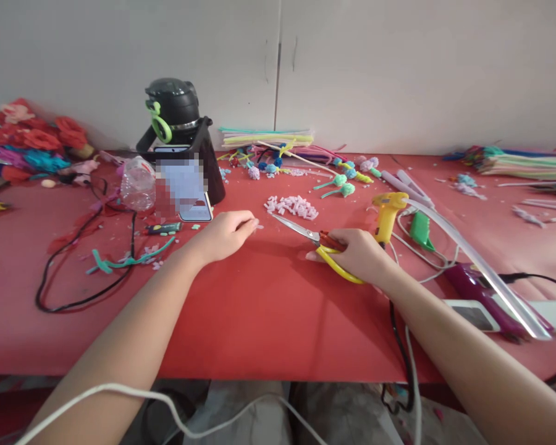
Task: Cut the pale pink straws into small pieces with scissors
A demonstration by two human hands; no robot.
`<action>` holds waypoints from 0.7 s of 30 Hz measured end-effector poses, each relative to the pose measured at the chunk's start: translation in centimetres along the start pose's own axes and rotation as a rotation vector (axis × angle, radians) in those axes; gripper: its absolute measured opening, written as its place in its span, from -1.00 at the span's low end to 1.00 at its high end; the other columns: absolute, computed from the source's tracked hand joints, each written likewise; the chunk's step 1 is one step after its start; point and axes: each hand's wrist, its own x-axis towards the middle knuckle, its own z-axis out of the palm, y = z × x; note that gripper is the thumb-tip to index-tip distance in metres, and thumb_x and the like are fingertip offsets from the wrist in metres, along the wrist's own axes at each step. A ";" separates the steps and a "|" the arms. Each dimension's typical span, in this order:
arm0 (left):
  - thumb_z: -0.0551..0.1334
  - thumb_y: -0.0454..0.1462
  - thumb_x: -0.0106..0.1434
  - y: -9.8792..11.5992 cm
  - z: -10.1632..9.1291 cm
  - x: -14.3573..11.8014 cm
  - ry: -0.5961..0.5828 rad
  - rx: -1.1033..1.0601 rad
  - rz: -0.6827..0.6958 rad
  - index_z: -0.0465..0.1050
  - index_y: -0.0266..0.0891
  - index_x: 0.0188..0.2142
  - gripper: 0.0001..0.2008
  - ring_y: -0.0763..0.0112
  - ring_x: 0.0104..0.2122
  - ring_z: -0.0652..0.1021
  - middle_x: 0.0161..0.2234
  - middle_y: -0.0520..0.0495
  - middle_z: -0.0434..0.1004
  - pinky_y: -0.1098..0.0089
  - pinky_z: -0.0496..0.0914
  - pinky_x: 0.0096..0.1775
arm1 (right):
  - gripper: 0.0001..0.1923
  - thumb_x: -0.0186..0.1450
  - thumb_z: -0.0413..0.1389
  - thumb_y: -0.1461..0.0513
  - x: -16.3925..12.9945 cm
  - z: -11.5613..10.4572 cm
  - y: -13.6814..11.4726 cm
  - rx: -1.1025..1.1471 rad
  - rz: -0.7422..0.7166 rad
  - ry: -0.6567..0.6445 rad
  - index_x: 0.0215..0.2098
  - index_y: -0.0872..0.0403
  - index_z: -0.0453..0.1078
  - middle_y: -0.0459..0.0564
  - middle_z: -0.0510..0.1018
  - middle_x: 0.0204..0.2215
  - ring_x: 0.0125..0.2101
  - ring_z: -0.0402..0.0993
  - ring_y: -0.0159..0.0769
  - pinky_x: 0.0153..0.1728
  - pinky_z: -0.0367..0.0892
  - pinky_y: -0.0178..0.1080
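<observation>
My right hand (359, 254) grips yellow-handled scissors (306, 233) lying low over the red table (259, 315), blades pointing left toward a pile of small pale pink cut pieces (293, 206). My left hand (227, 233) rests on the table to the left, fingertips pinched on a tiny pale piece near the blade tips. What sits between the fingers is too small to make out fully.
A yellow glue gun (387, 213) stands just right of my right hand, with clear glue sticks (472, 259) and cables. A phone (185, 188) leans on a black stand; a black bottle (173, 111), plastic bottle (138, 184), pipe cleaners (266, 137) and paper flowers (32, 139) line the back.
</observation>
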 end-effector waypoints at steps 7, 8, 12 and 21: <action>0.23 -0.02 0.19 -2.4 -4.6 -2.2 -0.016 0.036 -0.287 0.36 -0.17 -0.61 -0.64 0.48 -0.75 0.20 -0.69 0.03 0.28 0.36 0.03 -0.61 | -0.30 -0.05 0.21 -0.32 0.0 0.0 0.1 -0.015 0.000 -0.017 -0.62 0.02 -0.01 -0.16 0.18 -0.67 -0.58 0.07 -0.40 -0.56 -0.03 -0.28; 0.24 -0.02 0.17 -2.5 -4.6 -2.3 -0.027 0.028 -0.293 0.37 -0.17 -0.62 -0.64 0.48 -0.75 0.20 -0.70 0.04 0.27 0.37 0.03 -0.61 | -0.30 -0.04 0.21 -0.32 0.0 0.0 0.1 -0.020 -0.001 -0.016 -0.62 0.02 0.00 -0.16 0.18 -0.67 -0.58 0.08 -0.40 -0.56 -0.03 -0.28; 0.22 0.01 0.20 -1.3 -3.0 -1.6 -0.196 0.006 -0.182 0.52 -0.17 -0.49 -0.67 0.40 -0.59 0.42 -0.54 -0.03 0.53 0.39 0.22 -0.52 | -0.32 -0.03 0.22 -0.30 0.1 0.1 0.1 -0.029 0.001 -0.022 -0.62 0.02 0.03 -0.14 0.22 -0.66 -0.57 0.12 -0.38 -0.55 -0.01 -0.27; 0.26 0.04 0.19 0.0 -0.6 -1.1 -0.134 0.094 -0.091 0.52 -0.19 -0.47 -0.64 0.42 -0.59 0.39 -0.57 0.00 0.48 0.40 0.19 -0.52 | -0.37 -0.01 0.22 -0.28 0.0 -0.1 -0.1 0.006 0.035 -0.018 -0.61 0.02 0.08 -0.14 0.26 -0.64 -0.56 0.15 -0.37 -0.55 0.04 -0.29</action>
